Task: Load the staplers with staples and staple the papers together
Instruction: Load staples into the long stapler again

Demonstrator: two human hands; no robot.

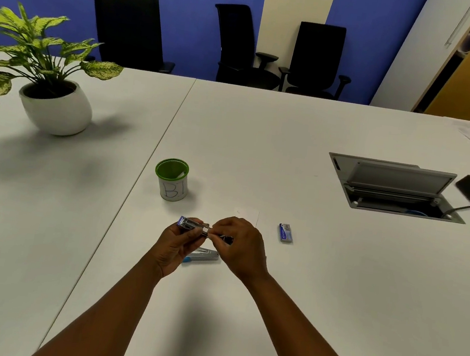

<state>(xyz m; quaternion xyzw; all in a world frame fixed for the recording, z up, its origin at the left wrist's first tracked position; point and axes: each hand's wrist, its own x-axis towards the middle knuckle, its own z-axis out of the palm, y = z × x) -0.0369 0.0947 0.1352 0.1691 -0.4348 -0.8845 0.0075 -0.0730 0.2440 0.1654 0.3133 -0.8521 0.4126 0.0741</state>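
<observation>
L hand grips stapler just below cup; R hand pinches its end. 2nd stapler under hands, staple box right of cup.

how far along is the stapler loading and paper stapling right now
Nothing looks finished. In hand: the left hand holds a purple stapler while the right hand works at its end. Left: a blue stapler lies on the table, the staple box sits aside, and the paper lies flat, apparently unstapled.
</observation>
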